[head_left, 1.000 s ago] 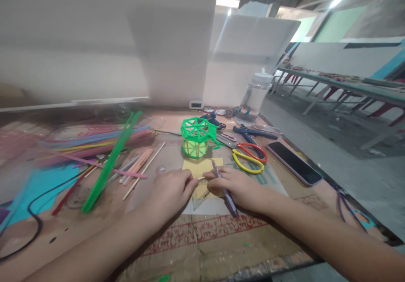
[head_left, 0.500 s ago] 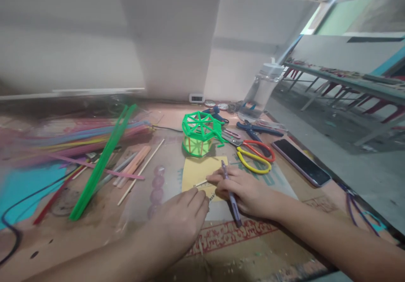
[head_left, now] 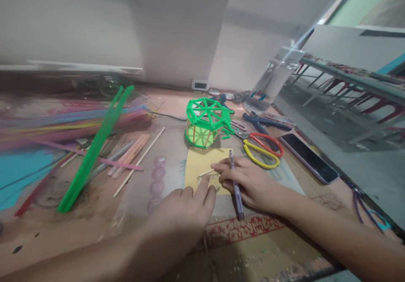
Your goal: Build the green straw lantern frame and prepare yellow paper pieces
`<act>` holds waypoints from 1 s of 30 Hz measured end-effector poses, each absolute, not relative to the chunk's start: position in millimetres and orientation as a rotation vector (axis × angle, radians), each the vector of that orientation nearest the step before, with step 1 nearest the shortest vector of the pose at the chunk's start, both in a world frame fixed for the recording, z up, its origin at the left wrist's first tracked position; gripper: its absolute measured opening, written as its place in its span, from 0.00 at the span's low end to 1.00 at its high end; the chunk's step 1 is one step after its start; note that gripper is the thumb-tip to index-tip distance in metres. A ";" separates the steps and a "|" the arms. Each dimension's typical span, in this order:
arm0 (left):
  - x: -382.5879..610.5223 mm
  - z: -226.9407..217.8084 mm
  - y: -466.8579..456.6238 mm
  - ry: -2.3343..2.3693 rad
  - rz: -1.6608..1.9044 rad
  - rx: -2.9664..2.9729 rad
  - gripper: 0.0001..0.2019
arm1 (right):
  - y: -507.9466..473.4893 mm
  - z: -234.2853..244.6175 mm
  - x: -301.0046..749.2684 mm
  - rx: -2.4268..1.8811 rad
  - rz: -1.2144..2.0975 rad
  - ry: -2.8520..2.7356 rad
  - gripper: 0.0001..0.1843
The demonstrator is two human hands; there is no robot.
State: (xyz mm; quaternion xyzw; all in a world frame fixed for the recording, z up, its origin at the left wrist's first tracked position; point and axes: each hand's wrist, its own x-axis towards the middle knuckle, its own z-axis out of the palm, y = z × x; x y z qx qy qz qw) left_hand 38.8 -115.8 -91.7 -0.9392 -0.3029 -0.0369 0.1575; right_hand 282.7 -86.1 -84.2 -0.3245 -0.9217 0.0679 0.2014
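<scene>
A yellow paper point(head_left: 194, 164) with printed marks lies on the table before me. Across it rests a short thin wooden stick point(head_left: 206, 173), its right end at the fingertips of my right hand point(head_left: 249, 181). That hand also holds a purple pen point(head_left: 236, 189), which slants between its fingers. My left hand point(head_left: 186, 208) lies palm down at the paper's lower edge, index finger stretched toward the stick and nothing visible in its grip. Just behind the paper stands a green openwork drum-shaped model point(head_left: 205, 122) with a spoked top and orange uprights.
Red-and-yellow-handled scissors point(head_left: 262, 149), blue pliers point(head_left: 267, 121) and a phone point(head_left: 308, 157) lie to the right. A water bottle point(head_left: 274, 79) stands behind them. Leftward are green strips point(head_left: 95, 151), a longer wooden stick point(head_left: 139, 162) and a blurred bundle of coloured strips point(head_left: 79, 124).
The view has shifted slightly. My left hand's index finger now reaches out over the paper, close to the short stick. My right hand keeps the pen.
</scene>
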 end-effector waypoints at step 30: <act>40.1 -84.1 -112.4 -0.932 -0.183 -2.671 0.23 | -72.2 -88.1 279.6 -0.814 0.176 -2.547 0.07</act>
